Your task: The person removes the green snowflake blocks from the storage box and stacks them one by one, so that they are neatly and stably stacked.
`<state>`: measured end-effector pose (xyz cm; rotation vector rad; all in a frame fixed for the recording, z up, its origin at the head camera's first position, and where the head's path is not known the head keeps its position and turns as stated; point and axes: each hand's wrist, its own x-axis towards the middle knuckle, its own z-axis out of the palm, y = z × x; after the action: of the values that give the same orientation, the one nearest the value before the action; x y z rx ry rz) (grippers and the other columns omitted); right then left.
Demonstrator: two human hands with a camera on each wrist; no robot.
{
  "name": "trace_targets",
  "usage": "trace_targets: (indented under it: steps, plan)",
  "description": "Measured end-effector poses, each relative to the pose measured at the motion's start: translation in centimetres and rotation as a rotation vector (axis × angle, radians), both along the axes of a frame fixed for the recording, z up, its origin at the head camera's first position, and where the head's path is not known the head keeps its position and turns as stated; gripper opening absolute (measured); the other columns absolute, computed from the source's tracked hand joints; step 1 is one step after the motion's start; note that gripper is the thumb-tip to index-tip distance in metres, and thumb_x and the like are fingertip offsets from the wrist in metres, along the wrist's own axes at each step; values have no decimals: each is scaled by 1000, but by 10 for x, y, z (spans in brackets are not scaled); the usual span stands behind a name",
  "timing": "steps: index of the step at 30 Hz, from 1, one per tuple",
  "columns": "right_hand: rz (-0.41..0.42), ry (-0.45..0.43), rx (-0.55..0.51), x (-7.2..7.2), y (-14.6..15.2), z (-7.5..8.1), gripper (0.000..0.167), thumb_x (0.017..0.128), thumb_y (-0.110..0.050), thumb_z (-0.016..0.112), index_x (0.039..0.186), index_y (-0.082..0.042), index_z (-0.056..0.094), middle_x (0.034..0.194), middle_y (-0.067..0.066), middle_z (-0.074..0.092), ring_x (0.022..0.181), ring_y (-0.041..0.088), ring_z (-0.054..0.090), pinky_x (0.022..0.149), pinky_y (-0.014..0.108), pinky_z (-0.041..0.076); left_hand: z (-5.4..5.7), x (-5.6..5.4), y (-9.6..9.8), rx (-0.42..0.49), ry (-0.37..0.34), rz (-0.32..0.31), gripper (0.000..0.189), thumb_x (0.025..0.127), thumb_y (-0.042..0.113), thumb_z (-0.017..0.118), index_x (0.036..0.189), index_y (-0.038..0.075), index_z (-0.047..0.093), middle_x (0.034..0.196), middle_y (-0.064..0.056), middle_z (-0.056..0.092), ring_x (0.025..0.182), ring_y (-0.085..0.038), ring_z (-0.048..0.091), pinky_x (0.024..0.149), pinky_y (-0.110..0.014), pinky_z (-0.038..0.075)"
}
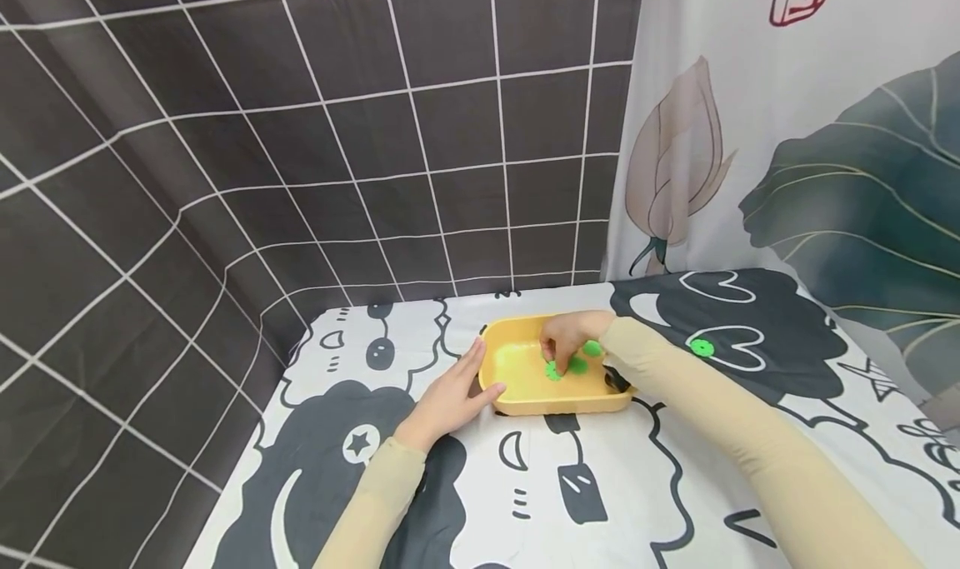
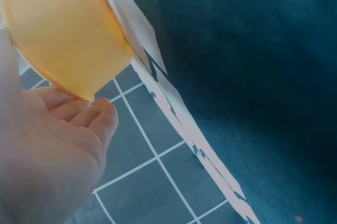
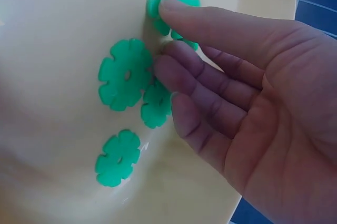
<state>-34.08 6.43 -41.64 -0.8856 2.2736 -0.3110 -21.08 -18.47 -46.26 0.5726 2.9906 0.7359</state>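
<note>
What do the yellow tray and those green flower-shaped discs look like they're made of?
The yellow tray looks like moulded plastic: smooth, faintly glossy, rounded corners, light glowing through its wall in the left wrist view. The green discs look like thin, flat matte plastic with cleanly notched edges and a centre hole.

The person is wearing snug beige sleeves reaching the wrist of the left hand (image 1: 450,396) and the right hand (image 1: 567,334), both hands going bare and ringless.

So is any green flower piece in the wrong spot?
Yes, one green disc lies alone on the tablecloth, right of the yellow tray. The other discs sit inside the tray, where the right hand reaches. Nothing looks spilled or broken.
</note>
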Motion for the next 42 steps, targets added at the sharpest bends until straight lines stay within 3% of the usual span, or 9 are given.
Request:
trace_targets:
  steps: [12,21,31,37,42]
  plan:
    - [10,20,-85,-4,3,5,14,79,1,76,85,-8,67,76,-3,61,66,9,53,64,21,44,2,-1,1,-9,5,-4,90,97,70,44,161,10,22,167,1,16,151,-20,24,119,-41,28]
    - [9,-68,-150,-7,10,12,9,84,4,72,89,-3,70,78,0,68,67,9,62,70,26,56,5,1,3,-8,-12,-7,90,98,68,45,161,9,22,167,-1,17,150,-22,25,119,-42,28]
    - [-10,-20,-232,-11,13,24,7,87,2,70,92,-3,71,75,-2,65,66,9,55,67,23,50,4,-2,2,-15,-10,3,90,97,70,44,161,12,20,167,2,15,151,-20,24,120,-39,27]
    - [-48,-16,-269,-11,16,28,5,89,3,69,92,0,71,78,1,68,68,11,60,69,28,57,3,-1,1,-11,-18,3,92,96,72,42,161,11,21,167,2,15,150,-20,24,120,-40,28]
    - [-71,89,-308,-9,17,32,8,87,3,69,91,-3,73,80,0,70,69,11,61,67,26,55,1,-2,-1,-2,-6,4,92,96,74,41,161,11,23,167,1,17,150,-22,26,119,-41,28]
